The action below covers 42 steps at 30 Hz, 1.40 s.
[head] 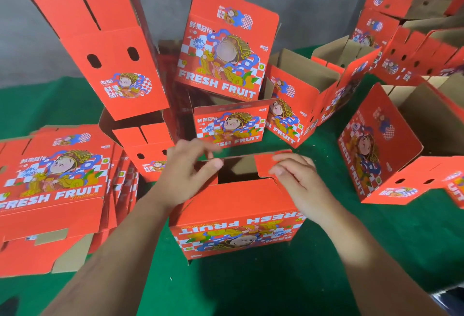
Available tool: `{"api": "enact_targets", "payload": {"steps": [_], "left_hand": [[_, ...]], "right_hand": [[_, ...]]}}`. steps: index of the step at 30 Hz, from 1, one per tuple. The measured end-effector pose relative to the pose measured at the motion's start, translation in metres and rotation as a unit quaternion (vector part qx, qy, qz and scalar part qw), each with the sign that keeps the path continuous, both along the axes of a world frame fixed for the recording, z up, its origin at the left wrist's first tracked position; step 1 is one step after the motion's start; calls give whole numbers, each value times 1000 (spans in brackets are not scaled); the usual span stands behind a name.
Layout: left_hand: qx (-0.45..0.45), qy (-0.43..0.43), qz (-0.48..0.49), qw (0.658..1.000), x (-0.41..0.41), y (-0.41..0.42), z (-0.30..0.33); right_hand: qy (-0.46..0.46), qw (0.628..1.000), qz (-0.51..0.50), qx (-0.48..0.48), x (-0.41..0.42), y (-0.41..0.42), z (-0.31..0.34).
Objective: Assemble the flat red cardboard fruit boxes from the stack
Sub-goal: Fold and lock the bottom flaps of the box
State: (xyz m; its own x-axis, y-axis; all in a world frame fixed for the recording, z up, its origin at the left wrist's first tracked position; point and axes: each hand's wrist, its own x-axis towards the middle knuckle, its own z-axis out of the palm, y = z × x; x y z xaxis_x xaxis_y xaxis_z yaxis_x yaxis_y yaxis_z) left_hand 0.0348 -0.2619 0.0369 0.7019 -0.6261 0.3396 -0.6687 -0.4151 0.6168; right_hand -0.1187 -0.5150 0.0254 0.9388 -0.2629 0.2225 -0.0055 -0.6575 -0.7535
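Nearest the viewer, a red printed cardboard fruit box (236, 217) stands on the green felt-covered tabletop (313, 278), close to its near edge and roughly midway along it. Its printed front faces the viewer with the "FRESH FRUIT" lettering upside down, so the box appears to be turned bottom-up. Its long axis runs left to right across the view, and the top opening is partly uncovered.

The left hand (187, 175) rests on the box's upper left corner, its fingers (200, 148) loosely spread over the opening and, as far as can be told, gripping nothing. The right hand (298, 177) pinches a small red cardboard flap (263, 165) at the upper right corner between thumb and fingers.

The step appears to be closing the bottom flaps. To do it well, the small flap should probably fold inward squarely along its crease while the left hand steadies the walls, so the panels interlock without tearing.

At the left edge lies a stack of flat red unfolded boxes (55, 177). Farther back, toward the far edge and right side, stand several assembled open red boxes (301, 94), some tipped or leaning, before a grey wall (163, 2).
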Motion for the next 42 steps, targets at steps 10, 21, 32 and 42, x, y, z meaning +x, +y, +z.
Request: {"api": "enact_targets", "payload": {"steps": [10, 21, 32, 42], "left_hand": [[290, 200, 219, 910, -15, -3, 18], [124, 223, 228, 940, -37, 8, 10], [-229, 573, 269, 740, -63, -13, 22], [-384, 414, 99, 819, -78, -25, 20]], "right_hand": [[240, 968, -31, 62, 20, -8, 5], [258, 960, -112, 21, 21, 4, 12], [166, 865, -229, 414, -12, -34, 41], [209, 728, -30, 653, -54, -65, 25]]}}
